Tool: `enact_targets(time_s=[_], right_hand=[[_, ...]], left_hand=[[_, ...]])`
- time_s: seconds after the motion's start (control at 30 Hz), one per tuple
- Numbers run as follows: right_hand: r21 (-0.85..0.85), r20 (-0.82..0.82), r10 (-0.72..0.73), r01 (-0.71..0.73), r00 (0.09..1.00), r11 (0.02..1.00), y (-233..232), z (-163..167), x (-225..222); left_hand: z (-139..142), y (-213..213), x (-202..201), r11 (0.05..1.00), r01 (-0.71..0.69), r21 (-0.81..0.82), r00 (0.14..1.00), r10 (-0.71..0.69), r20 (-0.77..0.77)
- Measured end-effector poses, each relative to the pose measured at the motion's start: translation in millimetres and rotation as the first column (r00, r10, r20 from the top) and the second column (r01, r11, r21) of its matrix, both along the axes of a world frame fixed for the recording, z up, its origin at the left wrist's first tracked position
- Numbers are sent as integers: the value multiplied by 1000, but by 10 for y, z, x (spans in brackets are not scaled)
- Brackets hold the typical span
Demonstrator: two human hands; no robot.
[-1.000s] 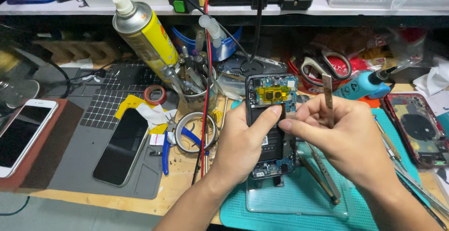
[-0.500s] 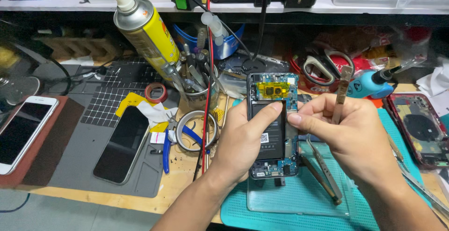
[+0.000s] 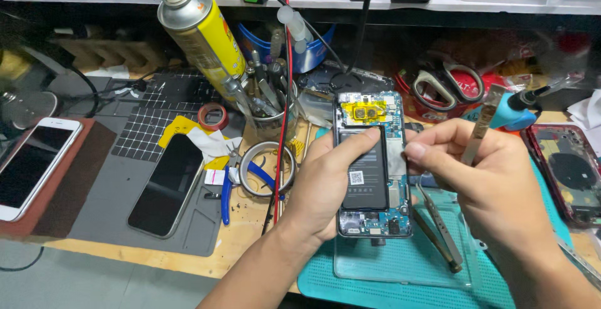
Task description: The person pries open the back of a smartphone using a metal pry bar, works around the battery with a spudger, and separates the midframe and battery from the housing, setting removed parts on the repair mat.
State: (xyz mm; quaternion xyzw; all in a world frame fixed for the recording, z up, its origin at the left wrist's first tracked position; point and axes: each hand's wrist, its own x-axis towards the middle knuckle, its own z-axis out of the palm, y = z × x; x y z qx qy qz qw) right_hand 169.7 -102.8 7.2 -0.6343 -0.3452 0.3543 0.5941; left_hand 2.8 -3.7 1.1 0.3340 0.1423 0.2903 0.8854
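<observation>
Free: gap of gray mat (image 3: 100,209) between white phone (image 3: 34,165) and black phone (image 3: 168,184) | Blocked far: spray can (image 3: 200,30), tool cup (image 3: 269,112) | Blocked right: tweezers (image 3: 438,231), red phone shell (image 3: 566,171) | Centre: red wire (image 3: 283,96) is strung across.

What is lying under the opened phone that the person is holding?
Under the opened phone, gripped by the left hand, lies a clear plate on a teal mat, with metal tweezers beside it. Whatever sits directly beneath the phone and hand is covered.
</observation>
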Motion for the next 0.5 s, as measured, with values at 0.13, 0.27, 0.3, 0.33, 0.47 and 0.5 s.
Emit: enact_targets(time_s=[0.13, 0.27, 0.3, 0.33, 0.47, 0.5], right_hand=[[63, -146, 14, -5, 989, 998, -28, -67, 40], [60, -175, 23, -13, 984, 998, -41, -67, 48], [54, -185, 28, -18, 982, 998, -42, -58, 46], [37, -182, 20, -13, 983, 999, -40, -46, 42], [13, -187, 22, -20, 982, 1000, -29, -8, 24], [17, -190, 30, -27, 981, 999, -30, -3, 27]], left_hand=[[4, 2, 3, 994, 90, -67, 990, -82, 114], [3, 5, -7, 993, 104, -61, 984, -94, 150], [5, 2, -10, 993, 103, -51, 984, -94, 151], [10, -2, -10, 995, 93, -38, 987, -88, 137], [48, -34, -28, 998, 60, 24, 995, -61, 77], [60, -44, -26, 998, 53, 42, 996, -56, 63]])
